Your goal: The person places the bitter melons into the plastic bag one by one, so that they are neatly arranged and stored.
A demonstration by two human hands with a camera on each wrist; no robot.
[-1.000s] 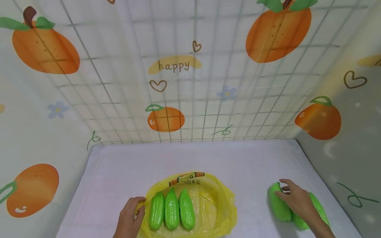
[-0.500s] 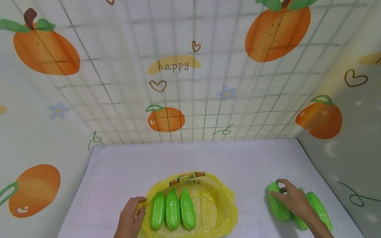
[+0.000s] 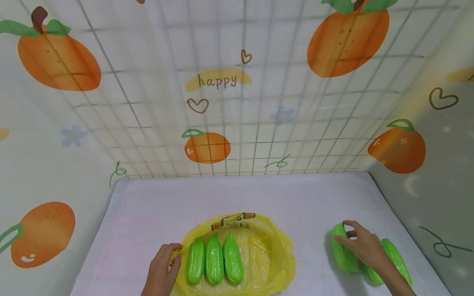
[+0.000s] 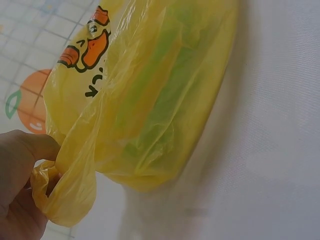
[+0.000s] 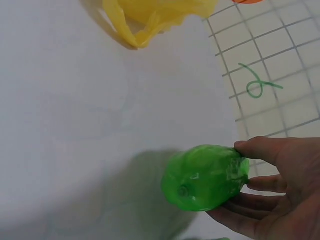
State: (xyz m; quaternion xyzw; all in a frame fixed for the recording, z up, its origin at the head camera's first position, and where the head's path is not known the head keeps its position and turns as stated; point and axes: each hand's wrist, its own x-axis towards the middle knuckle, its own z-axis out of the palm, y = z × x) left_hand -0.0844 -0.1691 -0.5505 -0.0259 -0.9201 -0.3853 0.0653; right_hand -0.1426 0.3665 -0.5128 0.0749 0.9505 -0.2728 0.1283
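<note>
A yellow plastic bag (image 3: 283, 250) lies open on the table, with three shiny green cucumbers (image 3: 214, 260) side by side in its left half. My left hand (image 3: 163, 267) is at the bag's left edge. In the left wrist view its thumb and fingers pinch a loop-like bag handle (image 4: 75, 185), and green shows through the plastic. On the right, my right hand (image 3: 364, 246) grips another green cucumber (image 3: 341, 253) between thumb and fingers. The right wrist view shows this cucumber (image 5: 200, 180) end-on, its shadow beside it on the cloth.
Two more green cucumbers lie under and beside my right forearm; the outer cucumber (image 3: 397, 261) is near the table's right edge. A white cloth (image 3: 240, 195) covers the table. Fabric walls (image 3: 237, 119) printed with oranges and a grid stand behind and at both sides.
My right hand has shifted slightly left with its cucumber, away from the two others, which now show more. The left hand and the bag have stayed in place.
</note>
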